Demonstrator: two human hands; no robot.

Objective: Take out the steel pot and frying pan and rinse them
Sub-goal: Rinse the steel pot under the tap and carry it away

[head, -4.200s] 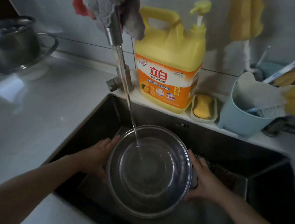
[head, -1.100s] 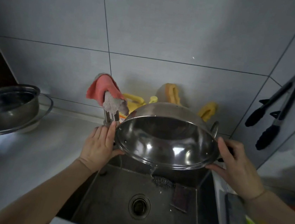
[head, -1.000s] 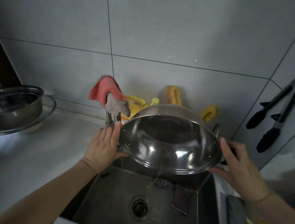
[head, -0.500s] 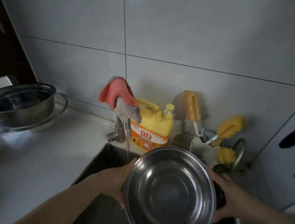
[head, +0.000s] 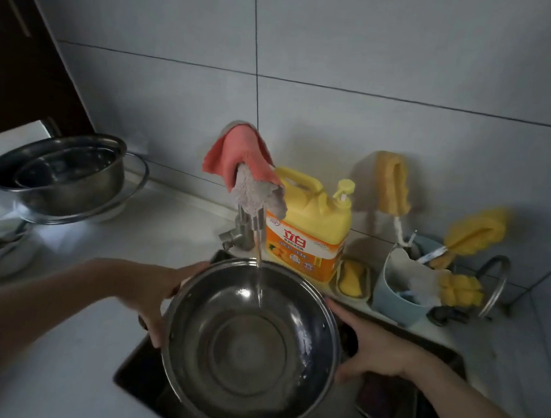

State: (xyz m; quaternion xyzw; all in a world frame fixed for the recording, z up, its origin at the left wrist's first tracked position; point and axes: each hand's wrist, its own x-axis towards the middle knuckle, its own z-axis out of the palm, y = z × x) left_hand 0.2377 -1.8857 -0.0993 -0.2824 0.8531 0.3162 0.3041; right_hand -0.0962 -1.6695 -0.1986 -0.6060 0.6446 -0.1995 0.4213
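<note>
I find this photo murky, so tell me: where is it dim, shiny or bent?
Head view: dim overall, corners darkest; bright glints on the round steel pot under the tap's water stream; grey wall tile lines bow from the wide-angle lens; both forearms look smeared at the bottom edge.

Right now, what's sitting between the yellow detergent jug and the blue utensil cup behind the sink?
A small soap dish holding a yellow bar sits between the detergent jug and the blue utensil cup, on the ledge behind the sink, as the head view shows.
</note>
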